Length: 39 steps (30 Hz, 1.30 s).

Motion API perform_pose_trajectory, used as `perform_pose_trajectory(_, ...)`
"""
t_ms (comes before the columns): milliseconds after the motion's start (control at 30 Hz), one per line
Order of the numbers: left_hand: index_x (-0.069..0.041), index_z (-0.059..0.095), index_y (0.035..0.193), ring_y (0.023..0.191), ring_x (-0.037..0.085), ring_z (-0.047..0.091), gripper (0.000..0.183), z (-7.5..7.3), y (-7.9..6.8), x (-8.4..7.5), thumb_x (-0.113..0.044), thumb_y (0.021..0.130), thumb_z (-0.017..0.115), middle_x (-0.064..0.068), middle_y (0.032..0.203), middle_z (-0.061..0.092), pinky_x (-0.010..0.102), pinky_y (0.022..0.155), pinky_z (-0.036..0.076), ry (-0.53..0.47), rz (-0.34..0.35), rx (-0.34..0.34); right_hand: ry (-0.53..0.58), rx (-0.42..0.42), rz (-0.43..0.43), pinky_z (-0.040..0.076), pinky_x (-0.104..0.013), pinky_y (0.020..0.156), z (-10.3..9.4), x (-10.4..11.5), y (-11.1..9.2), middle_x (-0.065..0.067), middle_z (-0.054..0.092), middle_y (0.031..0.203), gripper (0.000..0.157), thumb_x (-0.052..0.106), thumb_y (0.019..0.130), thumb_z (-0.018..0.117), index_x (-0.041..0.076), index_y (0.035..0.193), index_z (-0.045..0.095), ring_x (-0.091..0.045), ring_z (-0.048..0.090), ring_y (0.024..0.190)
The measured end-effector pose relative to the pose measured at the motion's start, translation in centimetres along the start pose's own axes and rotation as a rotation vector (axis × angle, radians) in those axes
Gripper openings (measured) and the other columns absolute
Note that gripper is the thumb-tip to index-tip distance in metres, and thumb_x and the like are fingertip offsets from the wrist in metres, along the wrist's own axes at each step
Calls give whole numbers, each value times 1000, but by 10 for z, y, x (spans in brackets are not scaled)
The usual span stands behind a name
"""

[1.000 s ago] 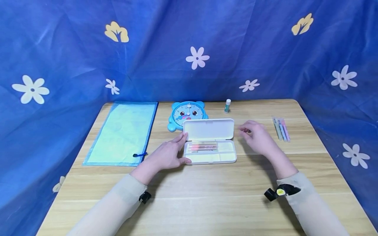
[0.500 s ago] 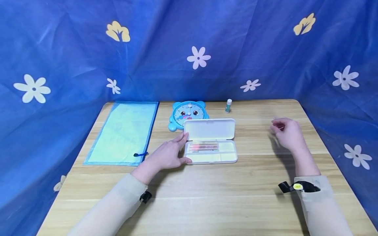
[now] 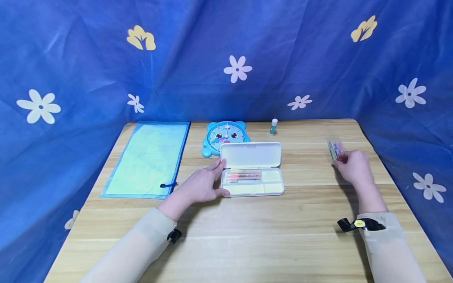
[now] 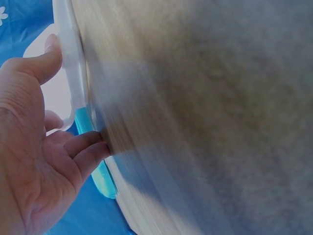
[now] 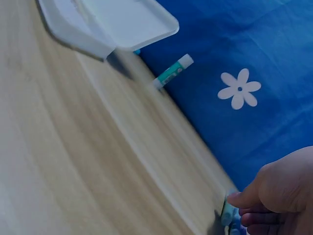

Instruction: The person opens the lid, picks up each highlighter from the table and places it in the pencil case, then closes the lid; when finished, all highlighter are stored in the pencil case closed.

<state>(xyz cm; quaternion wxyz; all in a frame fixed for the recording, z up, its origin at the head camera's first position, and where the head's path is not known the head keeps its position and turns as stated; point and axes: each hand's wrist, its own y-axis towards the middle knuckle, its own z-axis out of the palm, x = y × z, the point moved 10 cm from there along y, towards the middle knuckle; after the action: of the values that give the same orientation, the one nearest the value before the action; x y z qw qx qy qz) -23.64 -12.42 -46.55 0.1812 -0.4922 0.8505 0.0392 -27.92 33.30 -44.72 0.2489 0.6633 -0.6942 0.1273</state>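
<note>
A white pencil case (image 3: 251, 188) lies with its lid raised, several pink and orange-toned pens (image 3: 244, 175) in its upper compartment. My left hand (image 3: 199, 184) holds its left end, thumb at the front corner and fingers at the lid; the left wrist view shows the thumb over the edge of the case. On the right side of the table, my right hand (image 3: 355, 167) pinches a small group of pastel pens (image 3: 332, 150), its fingers hiding their lower ends. In the right wrist view the thumb presses on a green pen (image 5: 227, 213).
Behind the pencil case stands a blue cartoon-face clock (image 3: 226, 137), partly covered by the lid. A glue stick (image 3: 273, 127) stands upright near the back edge. To the left lies a light-blue mesh zip pouch (image 3: 146, 161). A blue flowered cloth (image 3: 184, 70) hangs behind the table.
My right hand has moved right, from beside the pencil case to the pastel pens, and has taken hold of them. The left hand stays on the case.
</note>
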Motion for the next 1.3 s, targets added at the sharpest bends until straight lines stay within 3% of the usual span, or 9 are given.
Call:
perform_pose_trajectory(433,-6,19,168,146,44,43,115,0,-1,0,-62,88,79,17,172,18,50,118,40,-6,-7,7,-36,51,7,51,-62,85,18,0,1,-24,73,90,22,4,92,73,-14,105,74,-49,67,94)
perform_pose_trajectory(700,-8,18,169,146,43,42,115,1,0,0,-65,88,78,16,173,17,50,118,39,-3,-15,14,26,43,-7,45,-65,96,17,11,-1,-32,68,109,24,1,98,65,-12,117,70,-53,60,109)
perform_pose_trajectory(833,-8,18,169,146,44,42,115,1,0,1,-64,88,79,15,173,17,49,118,39,-4,-16,12,67,18,-56,45,-63,93,8,26,-3,-32,64,111,21,-2,99,63,-11,117,69,-51,60,108)
perform_pose_trajectory(1067,-7,19,169,146,44,43,116,0,-1,1,-64,88,79,17,173,17,50,117,40,-8,-14,8,110,-17,-186,44,-46,78,-11,67,-7,-22,66,98,16,-3,99,65,-8,113,71,-35,61,88)
perform_pose_trajectory(1300,-5,20,168,145,45,44,116,-2,-1,-2,-63,87,80,18,172,19,50,117,40,-7,-2,-1,143,-12,-214,45,-41,78,-19,103,-14,-19,70,97,16,-2,100,67,-5,113,73,-32,62,88)
